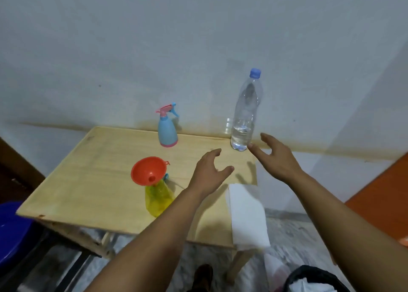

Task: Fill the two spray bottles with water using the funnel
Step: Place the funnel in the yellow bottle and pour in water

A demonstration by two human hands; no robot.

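Reaching with open, empty right hand (279,157) and left hand (210,172) toward capped water bottle (245,117) at table (88,181) rear edge: thin, likely slippery, low-filled, top-light, best gripped mid-body; orange funnel (149,170) seated in yellow spray bottle (157,197), blue spray bottle (167,130) behind.

Pale wooden folding table (92,181) standing against plain grey-white painted wall (154,37); mottled grey stone floor (284,232) showing beneath.

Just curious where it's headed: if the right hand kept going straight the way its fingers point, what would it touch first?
Probably the clear water bottle: the right hand is open, fingertips almost at its base, though depth is hard to judge.
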